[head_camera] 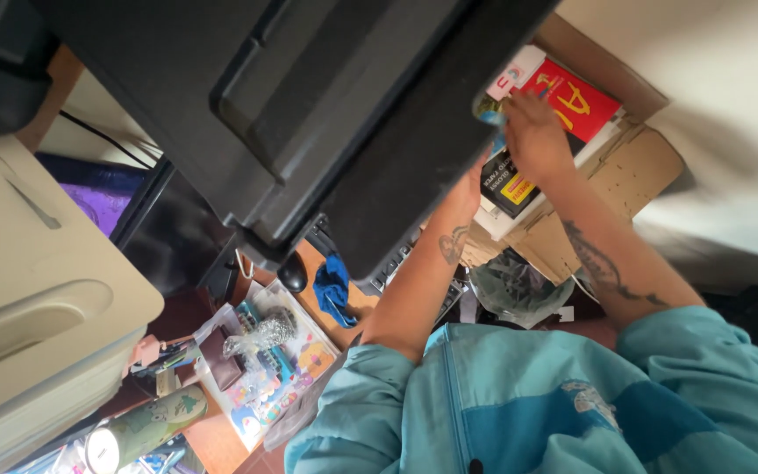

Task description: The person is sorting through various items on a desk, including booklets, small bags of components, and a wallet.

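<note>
Both my bare arms reach from my teal shirt toward an open cardboard box (638, 167) of books. My right hand (532, 132) rests over a red book (576, 101) at the top of the box, and its fingers pinch a small blue-green item (488, 110) at the book's left edge. My left hand (474, 180) lies beside a black book with a yellow label (512, 186). Its fingers are mostly hidden behind the big black machine (309, 114), so its grip is unclear.
The black machine fills the top centre and overhangs a desk with a keyboard (394, 266), a blue cloth (333, 290), a colourful mat (274, 386) and small clutter. A beige machine (28, 290) stands at the left. A crumpled plastic bag (511, 288) lies below the box.
</note>
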